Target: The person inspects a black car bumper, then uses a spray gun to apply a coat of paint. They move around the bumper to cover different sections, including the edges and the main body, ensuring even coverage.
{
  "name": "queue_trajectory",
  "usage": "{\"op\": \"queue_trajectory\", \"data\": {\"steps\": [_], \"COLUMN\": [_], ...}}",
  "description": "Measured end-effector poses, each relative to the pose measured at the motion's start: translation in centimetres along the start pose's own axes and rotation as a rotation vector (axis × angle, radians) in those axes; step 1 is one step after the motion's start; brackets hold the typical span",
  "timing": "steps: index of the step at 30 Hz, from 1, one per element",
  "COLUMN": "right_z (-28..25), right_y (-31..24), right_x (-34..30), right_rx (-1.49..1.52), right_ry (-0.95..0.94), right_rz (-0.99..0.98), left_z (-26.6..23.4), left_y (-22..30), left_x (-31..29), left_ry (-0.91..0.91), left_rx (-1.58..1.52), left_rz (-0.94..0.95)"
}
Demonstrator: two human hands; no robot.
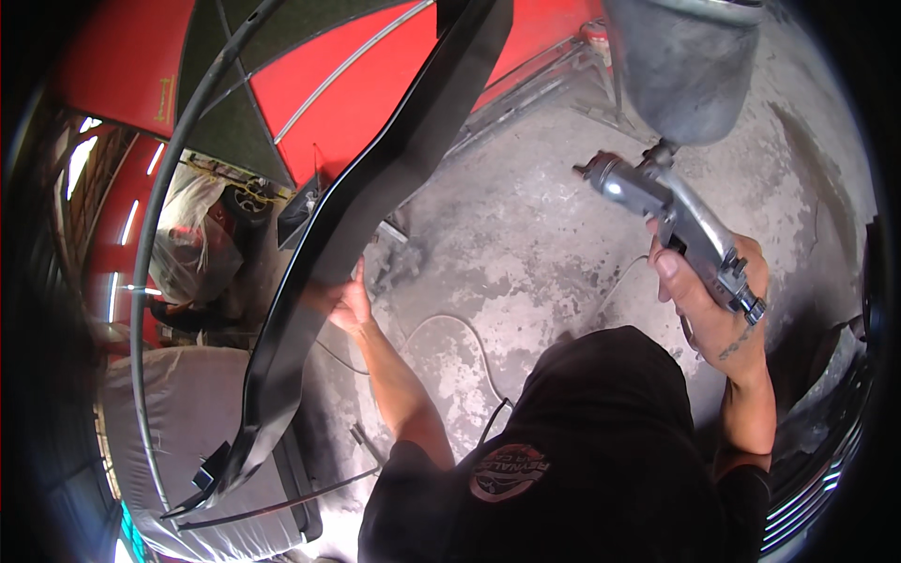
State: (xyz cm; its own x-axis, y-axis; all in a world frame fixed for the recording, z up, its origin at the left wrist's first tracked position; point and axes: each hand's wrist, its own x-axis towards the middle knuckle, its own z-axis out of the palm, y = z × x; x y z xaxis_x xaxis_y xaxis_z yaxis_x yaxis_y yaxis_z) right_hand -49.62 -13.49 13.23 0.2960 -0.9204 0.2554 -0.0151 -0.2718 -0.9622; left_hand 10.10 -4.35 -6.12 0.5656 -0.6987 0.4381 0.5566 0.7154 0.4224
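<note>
My right hand [718,296] is wrapped round the handle of a metal spray gun [690,211]. Its nozzle points left, and a large grey paint cup [690,70] sits on top, cut off by the upper edge. To the left, a long, glossy black trim panel [343,220] runs slantwise from the top down to the lower left. My left hand [349,298] is at the panel's right edge, thumb raised and palm partly showing. Its fingertips merge with the panel's dark, reflective face, so I cannot tell whether they touch it.
A curved bar [150,244] arches left of the panel. Behind are a red and black canopy [347,75] and a plastic-wrapped object [192,244]. A covered, padded object [169,413] stands lower left. A thin hose [460,324] lies across the stained concrete floor [526,235].
</note>
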Motion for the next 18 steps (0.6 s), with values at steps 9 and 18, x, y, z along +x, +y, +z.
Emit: {"op": "queue_trajectory", "data": {"steps": [9, 18], "right_z": [-0.7, -0.8], "right_y": [1.0, 0.0], "right_x": [-0.4, 0.0], "right_rx": [0.068, 0.012], "right_ry": [-0.216, -0.016], "right_rz": [-0.088, 0.013], "left_z": [0.6, 0.6], "left_y": [-0.1, -0.4], "left_x": [-0.3, -0.8], "left_ry": [0.013, -0.001], "left_rx": [-0.011, 0.013], "left_rz": [0.006, 0.026]}}
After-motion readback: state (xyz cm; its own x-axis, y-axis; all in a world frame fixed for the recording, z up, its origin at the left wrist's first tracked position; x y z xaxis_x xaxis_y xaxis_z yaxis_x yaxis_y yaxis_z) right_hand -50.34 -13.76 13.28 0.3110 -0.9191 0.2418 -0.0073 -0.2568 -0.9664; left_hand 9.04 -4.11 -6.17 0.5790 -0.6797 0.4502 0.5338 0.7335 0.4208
